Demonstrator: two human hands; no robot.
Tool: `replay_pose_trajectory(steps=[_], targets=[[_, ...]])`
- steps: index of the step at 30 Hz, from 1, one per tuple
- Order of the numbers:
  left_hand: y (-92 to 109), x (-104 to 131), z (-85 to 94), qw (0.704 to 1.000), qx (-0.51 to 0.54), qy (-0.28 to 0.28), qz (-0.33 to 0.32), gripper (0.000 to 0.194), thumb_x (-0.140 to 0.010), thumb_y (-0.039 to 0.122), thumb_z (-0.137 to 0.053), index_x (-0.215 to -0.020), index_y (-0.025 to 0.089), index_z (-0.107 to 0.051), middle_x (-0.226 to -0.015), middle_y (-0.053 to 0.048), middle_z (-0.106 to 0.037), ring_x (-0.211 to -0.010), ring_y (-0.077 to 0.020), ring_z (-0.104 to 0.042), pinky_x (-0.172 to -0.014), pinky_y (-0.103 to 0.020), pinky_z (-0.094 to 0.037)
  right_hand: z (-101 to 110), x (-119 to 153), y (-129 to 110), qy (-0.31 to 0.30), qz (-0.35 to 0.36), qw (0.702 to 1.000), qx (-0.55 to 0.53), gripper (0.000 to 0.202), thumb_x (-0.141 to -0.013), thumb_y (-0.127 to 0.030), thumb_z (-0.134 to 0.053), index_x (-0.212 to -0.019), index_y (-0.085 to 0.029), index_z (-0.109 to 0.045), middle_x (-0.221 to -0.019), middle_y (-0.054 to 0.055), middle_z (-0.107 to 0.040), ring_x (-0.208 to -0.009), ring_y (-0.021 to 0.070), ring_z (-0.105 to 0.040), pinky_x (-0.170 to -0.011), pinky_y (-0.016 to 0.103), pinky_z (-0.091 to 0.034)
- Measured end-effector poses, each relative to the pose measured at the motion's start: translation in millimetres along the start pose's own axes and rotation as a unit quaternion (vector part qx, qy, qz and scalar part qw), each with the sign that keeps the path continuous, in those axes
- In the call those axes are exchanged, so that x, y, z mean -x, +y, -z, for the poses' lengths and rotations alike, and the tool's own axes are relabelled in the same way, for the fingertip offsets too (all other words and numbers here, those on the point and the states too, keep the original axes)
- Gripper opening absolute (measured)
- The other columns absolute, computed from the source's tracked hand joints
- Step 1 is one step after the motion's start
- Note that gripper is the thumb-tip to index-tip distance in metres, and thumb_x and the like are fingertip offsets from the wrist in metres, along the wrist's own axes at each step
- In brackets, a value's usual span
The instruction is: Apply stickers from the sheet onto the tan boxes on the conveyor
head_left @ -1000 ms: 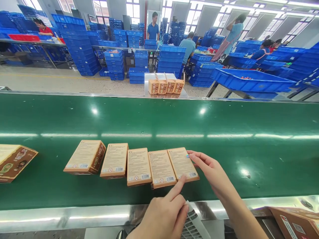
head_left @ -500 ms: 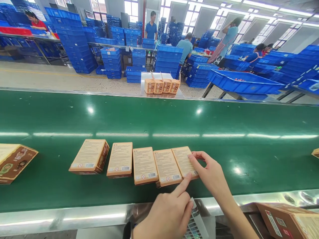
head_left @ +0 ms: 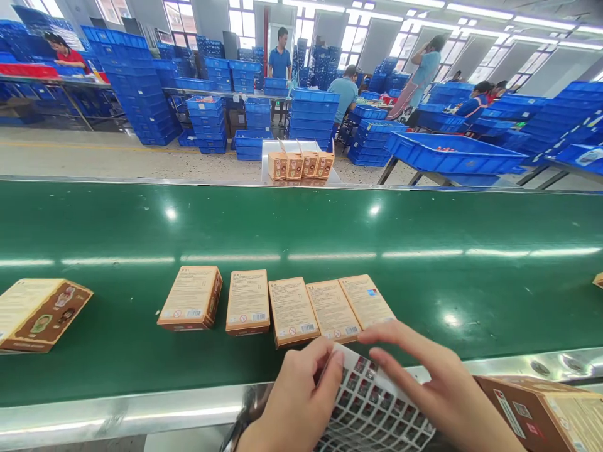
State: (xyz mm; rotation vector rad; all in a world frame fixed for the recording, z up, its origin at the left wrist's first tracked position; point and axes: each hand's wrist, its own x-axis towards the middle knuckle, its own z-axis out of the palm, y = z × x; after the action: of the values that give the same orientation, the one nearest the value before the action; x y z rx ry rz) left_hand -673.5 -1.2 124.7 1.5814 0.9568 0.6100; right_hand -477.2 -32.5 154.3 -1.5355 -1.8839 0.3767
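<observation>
Sticker sheet: thin, flexible paper sheet, printed with a regular grid of small dark rectangular labels on white backing, held low at the near edge of the view, over the polished metal rim of the conveyor. Left hand: closed on the sheet's left upper corner, thumb and fingers pinching the paper. Right hand: fingers extended and slightly curled, lying on the sheet's upper right part; whether it grips the sheet or only rests on it cannot be told. Conveyor belt: broad, smooth, glossy green band reflecting the ceiling lights in long streaks. Row of five boxes: flat rectangular cardboard cartons, tan faces with fine printed text and barcodes at the near ends, brown side panels; they lie face up on the belt just beyond the hands, the three on the right touching edge to edge and angled slightly, the two on the left set a little apart. Larger carton: same tan-and-brown printed card, lying flat at the belt's left end. Brown carton: glossy card with labels, at lower right beside the right hand. Beyond the belt: four small upright cartons with raised flaps on a metal stand, stacked blue plastic crates, and people at work.
</observation>
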Motion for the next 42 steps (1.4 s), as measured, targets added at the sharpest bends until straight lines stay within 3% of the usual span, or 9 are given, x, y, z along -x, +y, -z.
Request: replay_pose_trajectory(steps=[5, 10, 18, 20, 22, 25, 27, 30, 42], targets=[[1, 2, 1.4, 0.995, 0.093, -0.011, 0.026, 0.031, -0.096, 0.043, -0.047, -0.084, 0.017, -0.059, -0.056, 0.006, -0.042, -0.053, -0.0112, -0.032, -0.050, -0.023, -0.025, -14, 10, -19, 0.073, 0.132, 0.986, 0.069, 0.015, -0.094, -0.015, -0.056, -0.097, -0.024, -0.067, -0.083, 0.000, -0.076, -0.073, 0.0159, -0.072, -0.070, 0.028, -0.056], [1, 0, -3.9, 0.994, 0.103, -0.002, 0.031, 0.031, -0.094, 0.043, -0.049, -0.079, 0.018, -0.056, -0.056, 0.007, -0.040, -0.054, -0.0113, -0.030, -0.051, -0.024, -0.023, -18, 13, -12, 0.107, 0.152, 0.970, 0.157, 0.015, -0.092, -0.012, -0.060, -0.101, -0.023, -0.064, -0.085, -0.001, -0.077, -0.071, 0.0149, -0.071, -0.080, 0.032, -0.049], [6, -4, -8.8, 0.997, 0.065, 0.025, 0.040, 0.035, -0.094, 0.046, -0.045, -0.070, 0.020, -0.047, -0.053, 0.007, -0.035, -0.051, -0.0111, -0.029, -0.048, -0.024, -0.023, -14, 28, -17, 0.130, 0.154, 0.963, 0.181, 0.023, -0.089, -0.007, -0.060, -0.101, -0.026, -0.067, -0.098, 0.000, -0.079, -0.089, 0.0179, -0.074, -0.094, 0.036, -0.045], [5, -4, -8.4, 0.998, 0.040, 0.034, 0.039, 0.035, -0.094, 0.045, -0.045, -0.070, 0.021, -0.048, -0.054, 0.006, -0.041, -0.051, -0.0117, -0.036, -0.048, -0.023, -0.027, -6, 25, -13, 0.138, 0.089, 0.981, 0.108, 0.013, -0.090, -0.015, -0.062, -0.092, -0.026, -0.069, -0.097, 0.000, -0.078, -0.089, 0.0179, -0.073, -0.087, 0.032, -0.050], [3, -4, -7.3, 0.999, 0.018, 0.029, 0.015, 0.032, -0.096, 0.041, -0.045, -0.073, 0.020, -0.055, -0.061, 0.002, -0.056, -0.058, -0.0143, -0.052, -0.054, -0.023, -0.039, 6, 14, -1, 0.132, -0.049, 0.990, -0.001, 0.012, -0.090, -0.033, -0.065, -0.082, -0.025, -0.069, -0.085, 0.002, -0.075, -0.078, 0.0182, -0.071, -0.072, 0.029, -0.055], [0, -5, -6.4, 0.999, 0.004, -0.011, -0.048, 0.022, -0.096, 0.032, -0.047, -0.089, 0.020, -0.065, -0.105, -0.009, -0.075, -0.099, -0.0234, -0.070, -0.085, -0.029, -0.052, 21, -9, 23, 0.082, -0.279, 0.940, -0.181, 0.041, -0.077, -0.061, -0.071, -0.076, -0.020, -0.069, -0.063, 0.001, -0.065, -0.051, 0.0146, -0.058, -0.050, 0.029, -0.051], [-2, -7, -7.6, 0.996, -0.008, -0.034, -0.077, 0.019, -0.095, 0.026, -0.048, -0.088, 0.021, -0.065, -0.136, -0.011, -0.065, -0.122, -0.0269, -0.063, -0.100, -0.034, -0.050, 25, -23, 38, 0.041, -0.357, 0.894, -0.269, 0.050, -0.065, -0.067, -0.077, -0.072, -0.018, -0.067, -0.059, -0.001, -0.059, -0.045, 0.0104, -0.049, -0.043, 0.026, -0.045], [-4, -12, -11.1, 0.994, -0.029, -0.054, -0.089, 0.022, -0.096, 0.021, -0.047, -0.077, 0.023, -0.058, -0.150, -0.009, -0.052, -0.129, -0.0276, -0.059, -0.100, -0.035, -0.051, 23, -31, 52, 0.028, -0.390, 0.865, -0.314, 0.050, -0.060, -0.063, -0.082, -0.063, -0.017, -0.063, -0.057, -0.003, -0.055, -0.043, 0.0076, -0.046, -0.039, 0.023, -0.041], [6, -27, -26.6, 0.989, -0.067, -0.115, -0.071, 0.027, -0.096, 0.016, -0.051, -0.071, 0.023, -0.045, -0.153, -0.002, -0.046, -0.125, -0.0308, -0.062, -0.102, -0.040, -0.051, 23, -29, 62, 0.091, -0.404, 0.895, -0.169, 0.053, -0.055, -0.068, -0.073, -0.068, -0.017, -0.065, -0.053, -0.002, -0.056, -0.036, 0.0096, -0.045, -0.035, 0.026, -0.039]])
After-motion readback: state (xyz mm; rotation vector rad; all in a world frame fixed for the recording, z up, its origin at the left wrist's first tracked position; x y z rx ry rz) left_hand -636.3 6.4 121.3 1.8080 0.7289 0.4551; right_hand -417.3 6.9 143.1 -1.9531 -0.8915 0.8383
